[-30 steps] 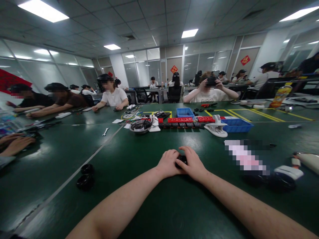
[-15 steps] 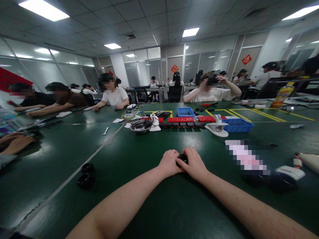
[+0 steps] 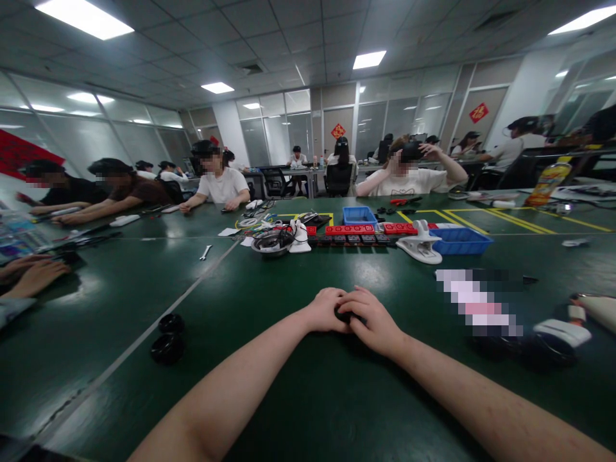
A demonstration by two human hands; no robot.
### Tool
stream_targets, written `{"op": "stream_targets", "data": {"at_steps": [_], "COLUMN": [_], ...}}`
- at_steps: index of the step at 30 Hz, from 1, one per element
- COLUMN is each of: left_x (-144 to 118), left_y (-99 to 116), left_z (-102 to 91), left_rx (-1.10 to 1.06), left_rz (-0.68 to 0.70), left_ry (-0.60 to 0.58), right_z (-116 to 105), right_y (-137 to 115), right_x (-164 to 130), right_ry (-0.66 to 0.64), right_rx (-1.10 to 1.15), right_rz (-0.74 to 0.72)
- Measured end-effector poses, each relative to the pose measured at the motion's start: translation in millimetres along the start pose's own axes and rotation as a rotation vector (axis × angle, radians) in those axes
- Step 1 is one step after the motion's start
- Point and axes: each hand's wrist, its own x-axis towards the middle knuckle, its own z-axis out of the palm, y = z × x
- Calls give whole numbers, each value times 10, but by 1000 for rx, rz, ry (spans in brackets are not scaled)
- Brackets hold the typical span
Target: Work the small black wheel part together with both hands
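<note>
Left hand [image 3: 323,310] and right hand [image 3: 373,319] close together around a small black part [image 3: 342,315]: seemingly rigid, light, best pinched at its sides.

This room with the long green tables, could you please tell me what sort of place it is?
Probably an office turned assembly workshop: seated people work along shared green tables, with blue parts bins and a row of red blocks under ceiling panel lights and glass partitions.

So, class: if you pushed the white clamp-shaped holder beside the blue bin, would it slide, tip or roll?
The white holder looks like rigid plastic, so it would probably keep its shape. It rests on a broad flat base on the green table, so it would likely slide rather than roll. Its raised arm might make it tip if pushed high.
</note>
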Motion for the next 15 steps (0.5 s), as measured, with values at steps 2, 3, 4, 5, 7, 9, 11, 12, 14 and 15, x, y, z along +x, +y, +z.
{"op": "stream_targets", "data": {"at_steps": [2, 3, 4, 5, 7, 9, 11, 12, 14, 15], "left_x": [0, 0, 0, 1, 2, 1, -3, -6, -13, -16], "left_y": [3, 3, 0, -4, -18, -24, -8, 11, 63, 92], "left_z": [-3, -2, 0, 5, 18, 31, 39, 40, 37, 34], "left_rx": [-6, -4, -1, 4, 19, 39, 60, 67, 75, 78], "left_rz": [6, 7, 9, 15, 33, 41, 39, 34, 24, 12], "left_ry": [-7, -6, -4, -6, -16, -15, -10, -8, 4, 18], "right_z": [-2, -1, 0, 1, 3, 4, 7, 12, 28, 37], "right_y": [-24, -35, -43, -50, -60, -62, -49, -36, 5, 30], "right_x": [2, 3, 2, 0, -4, -8, -6, -5, 0, 2], "right_ry": [-28, -34, -32, -23, -2, 12, 22, 28, 48, 57], "right_rx": [51, 66, 74, 74, 56, 14, -50, -88, -163, -196], "right_rz": [-35, -42, -44, -45, -52, -50, -14, 21, 109, 154]}}
